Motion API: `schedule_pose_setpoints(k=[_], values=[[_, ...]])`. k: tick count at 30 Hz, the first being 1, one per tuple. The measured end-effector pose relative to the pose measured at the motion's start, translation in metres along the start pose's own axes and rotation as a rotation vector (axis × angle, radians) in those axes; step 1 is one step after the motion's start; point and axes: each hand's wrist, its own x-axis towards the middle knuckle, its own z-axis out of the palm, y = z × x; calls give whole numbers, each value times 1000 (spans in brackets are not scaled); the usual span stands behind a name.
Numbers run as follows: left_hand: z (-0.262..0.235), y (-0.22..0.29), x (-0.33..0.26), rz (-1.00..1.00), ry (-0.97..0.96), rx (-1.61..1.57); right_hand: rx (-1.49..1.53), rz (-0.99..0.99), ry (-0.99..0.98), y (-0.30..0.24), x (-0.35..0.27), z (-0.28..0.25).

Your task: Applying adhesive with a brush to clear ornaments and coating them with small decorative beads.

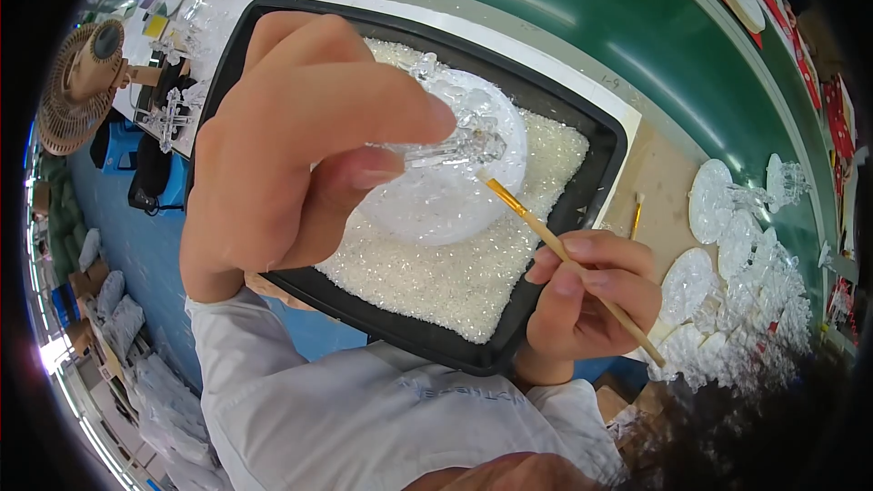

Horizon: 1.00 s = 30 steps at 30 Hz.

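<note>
My left hand [286,136] pinches a clear plastic ornament [477,132] between thumb and forefinger, above a black tray [605,177]. A round, frosted white disc [427,205] shows right behind the ornament; whether the two are joined, I cannot tell. Sparkling white granules [418,286] cover the tray's bottom. With closed fingers my right hand [596,295] holds a thin wooden paintbrush [550,238] at the tray's right edge. The brush's pale bristles are at the lower side of the ornament, touching or very near it. My left fingers hide part of the ornament.
On the right stand and lie several clear ornaments with round bases [714,205], beside a second paintbrush [637,216]. A brown fan [77,82] and more clear pieces [173,114] are at the left. A green panel [582,32] runs behind the tray.
</note>
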Motion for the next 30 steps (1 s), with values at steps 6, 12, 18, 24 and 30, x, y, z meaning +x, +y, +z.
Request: schedule_pose_setpoints(k=[6, 12, 18, 24, 30], values=[[-2, 4, 1, -48, -14, 4, 28, -23, 31, -2, 0, -1], [0, 5, 2, -68, -2, 0, -6, -8, -29, -1, 0, -2], [0, 6, 4, -58, -27, 11, -59, -20, -73, -3, 2, -3], [5, 4, 4, -25, 10, 0, -34, -19, -110, -5, 0, 0], [10, 6, 0, -69, 63, -4, 24, -56, -160, -7, 1, 2]])
